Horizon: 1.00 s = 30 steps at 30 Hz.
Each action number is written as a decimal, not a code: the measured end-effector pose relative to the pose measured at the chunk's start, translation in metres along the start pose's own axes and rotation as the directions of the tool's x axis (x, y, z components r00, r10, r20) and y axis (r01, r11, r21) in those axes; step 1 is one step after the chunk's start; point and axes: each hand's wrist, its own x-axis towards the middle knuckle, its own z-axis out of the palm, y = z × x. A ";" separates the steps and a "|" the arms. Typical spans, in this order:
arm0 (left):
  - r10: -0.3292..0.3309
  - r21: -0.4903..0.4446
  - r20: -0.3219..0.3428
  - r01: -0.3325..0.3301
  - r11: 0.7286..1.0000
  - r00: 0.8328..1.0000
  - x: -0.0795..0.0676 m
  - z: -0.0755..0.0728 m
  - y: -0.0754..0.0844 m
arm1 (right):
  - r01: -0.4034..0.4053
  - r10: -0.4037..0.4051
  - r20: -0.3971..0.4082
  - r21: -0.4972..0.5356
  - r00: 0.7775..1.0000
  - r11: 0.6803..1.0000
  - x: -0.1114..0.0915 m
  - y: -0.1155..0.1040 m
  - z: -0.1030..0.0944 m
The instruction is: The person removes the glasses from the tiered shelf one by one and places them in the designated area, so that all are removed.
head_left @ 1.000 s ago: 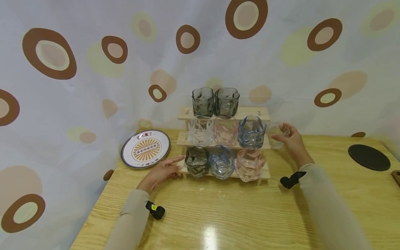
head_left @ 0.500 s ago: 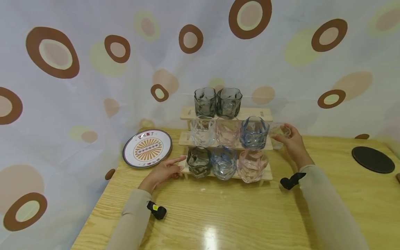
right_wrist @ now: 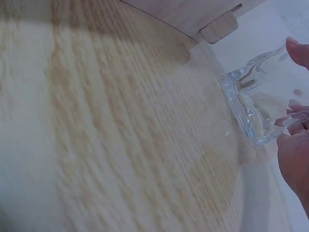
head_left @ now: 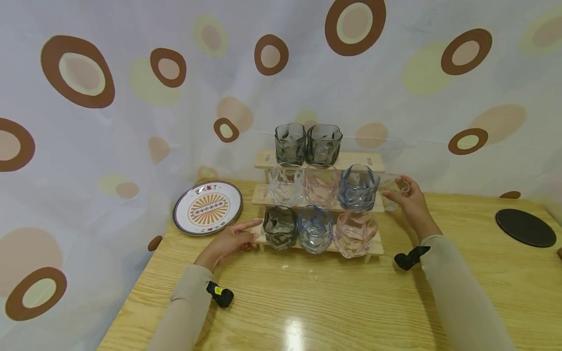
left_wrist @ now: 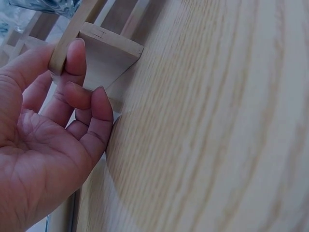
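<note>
A three-tier wooden rack (head_left: 351, 159) stands mid-table with drinking glasses on each tier. My left hand (head_left: 228, 243) pinches the left end of its lowest shelf between thumb and fingers, and the left wrist view shows this shelf edge (left_wrist: 65, 46) closely. Beyond the rack's right end, my right hand (head_left: 412, 202) holds a clear glass (right_wrist: 256, 104), its base tilted toward the rack and apparently above the table. On top sit two grey glasses (head_left: 324, 144). Clear, pink and blue (head_left: 357, 187) ones fill the middle; grey, blue and pink (head_left: 354, 234) ones line the bottom.
A patterned plate (head_left: 208, 207) lies left of the rack. Far right on the wooden table (head_left: 263, 302) is a dark round mat (head_left: 525, 227), with a brown edge of something at the frame's border. A dotted curtain (head_left: 193, 97) hangs behind.
The head view has turned slightly, shifting the scene right. My right hand with the clear glass is a little closer to the rack's right end; my left hand stays at the shelf.
</note>
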 end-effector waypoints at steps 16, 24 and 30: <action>-0.015 -0.004 0.002 0.015 1.000 1.000 -0.001 0.000 0.001 | 0.017 -0.017 -0.003 -0.012 1.000 1.000 -0.004 0.003 -0.008; -0.015 -0.005 0.008 0.015 1.000 1.000 -0.002 0.001 0.002 | 0.084 -0.085 -0.010 -0.071 0.996 0.994 -0.017 -0.013 -0.022; -0.029 0.003 -0.007 0.029 1.000 1.000 -0.001 0.001 0.003 | 0.088 -0.087 0.014 -0.061 0.996 0.994 -0.025 -0.028 -0.032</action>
